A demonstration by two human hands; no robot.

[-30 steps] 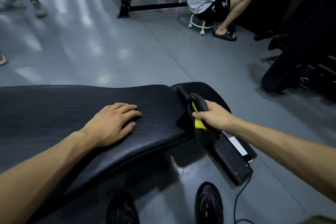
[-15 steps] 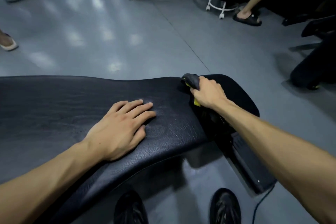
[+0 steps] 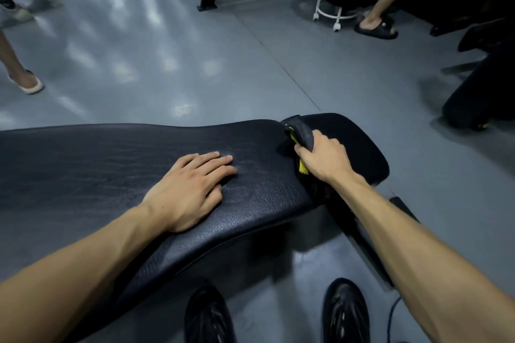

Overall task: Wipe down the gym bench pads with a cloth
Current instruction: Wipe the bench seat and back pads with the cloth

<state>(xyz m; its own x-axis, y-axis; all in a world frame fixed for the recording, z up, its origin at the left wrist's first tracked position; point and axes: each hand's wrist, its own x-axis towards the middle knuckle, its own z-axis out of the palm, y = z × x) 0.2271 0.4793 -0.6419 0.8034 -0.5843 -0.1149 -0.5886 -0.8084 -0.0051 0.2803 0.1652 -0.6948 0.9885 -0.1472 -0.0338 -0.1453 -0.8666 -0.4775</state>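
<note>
A long black textured back pad [image 3: 111, 164] runs across the view from the left. A smaller black seat pad [image 3: 359, 145] adjoins it on the right. My left hand [image 3: 192, 189] rests flat on the back pad with straight fingers. My right hand [image 3: 323, 159] grips a dark grey and yellow cloth [image 3: 301, 135] in the gap between the two pads, near their far edge. Much of the cloth is hidden under that hand.
Black bench frame parts [image 3: 373, 245] and a cable [image 3: 393, 312] lie below the seat pad. My two black shoes [image 3: 345, 312] stand on the grey floor. A person sits on a white stool [image 3: 334, 12] at the back right. Other people's feet [image 3: 26, 83] are at the left. Dark equipment [image 3: 479, 92] stands right.
My right hand has slid the cloth along the gap from the near side of the pads toward the far edge. My left hand has stayed flat on the back pad.
</note>
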